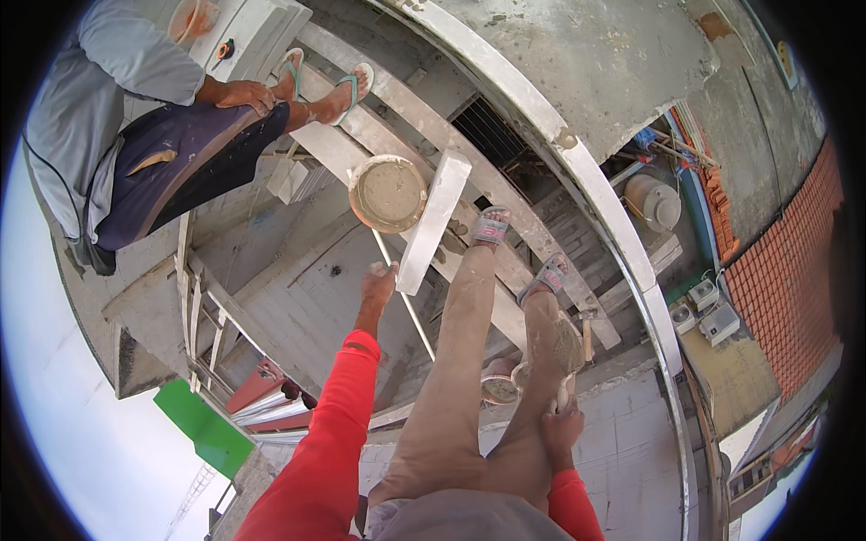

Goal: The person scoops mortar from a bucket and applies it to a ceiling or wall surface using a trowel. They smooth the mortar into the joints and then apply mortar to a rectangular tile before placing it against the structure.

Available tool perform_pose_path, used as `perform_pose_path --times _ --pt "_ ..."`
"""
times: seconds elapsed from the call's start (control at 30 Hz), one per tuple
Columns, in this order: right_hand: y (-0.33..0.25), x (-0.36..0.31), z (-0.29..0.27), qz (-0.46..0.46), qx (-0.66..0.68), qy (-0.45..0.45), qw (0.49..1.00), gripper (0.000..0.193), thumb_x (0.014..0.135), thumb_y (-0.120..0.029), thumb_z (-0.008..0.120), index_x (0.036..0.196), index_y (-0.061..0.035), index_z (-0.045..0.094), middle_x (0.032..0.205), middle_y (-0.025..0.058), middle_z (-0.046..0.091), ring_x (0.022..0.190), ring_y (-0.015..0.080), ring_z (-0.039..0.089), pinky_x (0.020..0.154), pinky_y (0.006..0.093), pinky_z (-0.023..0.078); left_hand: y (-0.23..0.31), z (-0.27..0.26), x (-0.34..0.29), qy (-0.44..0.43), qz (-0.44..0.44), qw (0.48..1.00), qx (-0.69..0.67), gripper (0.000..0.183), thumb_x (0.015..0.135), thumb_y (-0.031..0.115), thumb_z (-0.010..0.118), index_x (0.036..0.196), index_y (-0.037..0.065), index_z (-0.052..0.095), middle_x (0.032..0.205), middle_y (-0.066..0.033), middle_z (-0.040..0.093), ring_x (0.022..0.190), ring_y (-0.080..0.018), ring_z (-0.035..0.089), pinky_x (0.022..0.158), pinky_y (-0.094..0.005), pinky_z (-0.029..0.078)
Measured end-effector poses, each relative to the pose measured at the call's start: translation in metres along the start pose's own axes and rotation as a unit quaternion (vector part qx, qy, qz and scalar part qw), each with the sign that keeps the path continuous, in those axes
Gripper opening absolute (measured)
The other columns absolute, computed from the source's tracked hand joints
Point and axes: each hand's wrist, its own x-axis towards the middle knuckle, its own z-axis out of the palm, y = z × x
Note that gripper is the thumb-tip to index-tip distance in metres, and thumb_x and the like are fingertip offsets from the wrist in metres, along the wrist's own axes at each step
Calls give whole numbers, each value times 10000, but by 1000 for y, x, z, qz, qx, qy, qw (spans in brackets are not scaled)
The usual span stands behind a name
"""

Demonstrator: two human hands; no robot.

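Note:
My left hand (379, 281), at the end of a red sleeve, is closed at the near end of a long pale block (435, 221). The block lies slantwise over the planks, beside a round bucket (388, 193) filled with grey mortar. Low on the right, my right hand (564, 428) is closed round the handle of a trowel (566, 350). Wet-looking grey mortar covers the trowel's blade, which is beside my right lower leg. A hammer (588, 335) with a wooden handle rests on the planks by my foot.
Wooden planks (397, 99) carry my sandalled feet, with gaps between them and a drop below. A co-worker (171, 153) sits at the upper left. A second bucket (499, 382) stands between my legs. A curved concrete edge (577, 153) runs along the right.

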Motion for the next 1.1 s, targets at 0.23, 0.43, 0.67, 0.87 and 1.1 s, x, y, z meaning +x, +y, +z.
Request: perform_pose_path --times 0.23,0.43,0.67,0.87,1.1 --pt "-11 6 4 5 5 -5 1000 310 814 -153 696 1073 -3 616 787 268 687 766 520 656 753 593 514 69 -6 160 -5 -12 948 -318 742 1013 371 710 1560 -23 399 1446 -219 576 1338 -302 559 1172 -455 395" --pt "-16 9 2 38 49 -9 998 193 883 -193 697 944 -20 634 760 251 684 729 500 661 711 583 508 101 -6 173 42 -11 916 -400 256 1066 349 632 991 107 595 747 12 456 641 -143 489 797 -355 528" --pt "-21 9 -4 48 21 -27 998 197 907 -227 696 941 -39 648 787 243 700 738 489 670 721 580 512 139 -17 176 65 53 951 -299 315 1061 349 631 881 92 654 686 15 521 601 -133 501 656 -328 481" --pt "-27 9 -1 52 4 -14 999 215 907 -241 701 969 -38 660 809 241 709 769 493 675 740 582 515 197 -37 203 52 170 980 -93 423 1038 387 648 846 18 723 697 -47 626 641 -173 579 677 -342 485" --pt "-31 8 1 64 25 -25 997 209 910 -213 699 1004 -29 670 802 245 709 749 489 677 702 564 520 262 -22 236 57 301 942 139 490 993 485 664 946 16 798 819 -153 734 781 -276 679 789 -408 519"
